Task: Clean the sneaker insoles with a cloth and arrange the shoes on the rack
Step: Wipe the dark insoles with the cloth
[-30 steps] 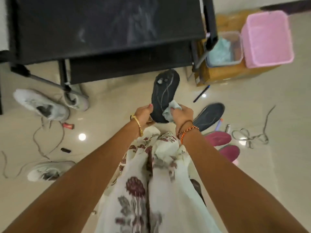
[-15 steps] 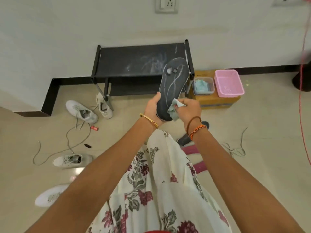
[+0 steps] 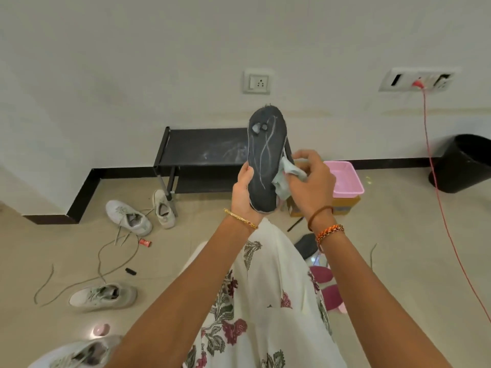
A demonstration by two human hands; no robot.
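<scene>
A dark insole (image 3: 264, 160) with pale streaks stands upright in front of me, toe end up. My left hand (image 3: 244, 193) grips its lower left edge. My right hand (image 3: 312, 181) holds a pale green cloth (image 3: 285, 179) against the insole's right edge. Behind them stands the black two-shelf shoe rack (image 3: 202, 151) against the wall. Several white sneakers lie on the floor at the left: two by the rack's leg (image 3: 128, 217) (image 3: 164, 208), one lower down (image 3: 103, 296), another at the bottom edge (image 3: 77, 354). A second dark insole (image 3: 305, 245) lies on the floor by my right wrist.
A pink basin (image 3: 345, 177) sits on a yellow box (image 3: 342, 207) right of the rack. A black bin (image 3: 462, 163) stands at the far right, with a red cable (image 3: 438, 203) hanging from a wall socket. Loose laces (image 3: 106, 258) and pink insoles (image 3: 325, 284) lie on the floor.
The view has tilted up from the floor to the wall. Both hands have lifted the insole higher, and the cloth has slid up along its right edge.
</scene>
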